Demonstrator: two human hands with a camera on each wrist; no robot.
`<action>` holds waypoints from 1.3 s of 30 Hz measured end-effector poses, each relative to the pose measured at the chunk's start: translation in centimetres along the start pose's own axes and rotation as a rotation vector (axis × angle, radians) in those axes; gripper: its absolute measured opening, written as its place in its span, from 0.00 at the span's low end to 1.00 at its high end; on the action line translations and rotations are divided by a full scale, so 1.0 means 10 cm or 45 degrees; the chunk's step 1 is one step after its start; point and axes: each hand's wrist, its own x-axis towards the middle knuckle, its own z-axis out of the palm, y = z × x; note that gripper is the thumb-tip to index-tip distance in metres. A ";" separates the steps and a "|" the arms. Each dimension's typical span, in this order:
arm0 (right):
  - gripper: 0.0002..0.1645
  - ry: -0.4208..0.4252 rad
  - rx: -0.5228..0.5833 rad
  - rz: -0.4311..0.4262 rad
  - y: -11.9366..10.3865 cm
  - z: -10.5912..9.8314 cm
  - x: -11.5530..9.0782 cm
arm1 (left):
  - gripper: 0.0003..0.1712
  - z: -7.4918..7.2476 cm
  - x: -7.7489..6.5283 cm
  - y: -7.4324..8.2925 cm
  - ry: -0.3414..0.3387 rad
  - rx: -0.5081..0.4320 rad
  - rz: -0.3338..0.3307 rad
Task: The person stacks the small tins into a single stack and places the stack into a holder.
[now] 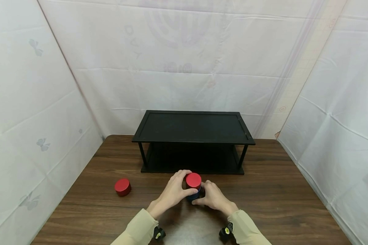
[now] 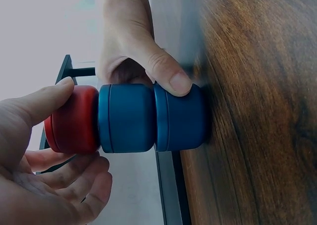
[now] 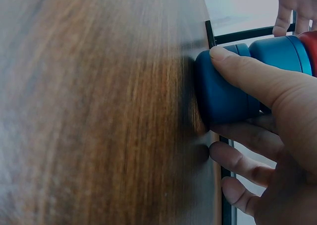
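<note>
A column of small round tins stands in front of a black rack: a red tin [image 1: 193, 180] on top, a blue tin [image 2: 129, 118] in the middle and another blue tin [image 2: 183, 121] at the bottom. My left hand [image 1: 173, 191] holds the red tin between thumb and fingers. Lower down, my right hand [image 1: 214, 197] grips the bottom blue tin, its thumb on the near side. Whether that tin's base touches the table cannot be told. A second red tin [image 1: 122, 187] sits apart on the left of the table.
The black two-level rack [image 1: 193, 127] stands at the back of the brown wooden table [image 1: 279, 204], just beyond the tins. White cloth sheets [image 1: 184, 51] hang behind and on both sides.
</note>
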 end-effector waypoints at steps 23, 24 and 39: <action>0.29 -0.028 0.019 0.033 -0.02 -0.02 0.00 | 0.35 0.01 0.02 -0.02 -0.013 -0.002 -0.012; 0.29 -0.029 0.016 0.035 -0.02 -0.01 0.00 | 0.35 0.01 0.02 -0.02 -0.016 -0.005 -0.014; 0.29 -0.030 0.016 0.043 0.00 -0.01 0.01 | 0.38 0.00 0.00 -0.07 -0.016 -0.027 -0.008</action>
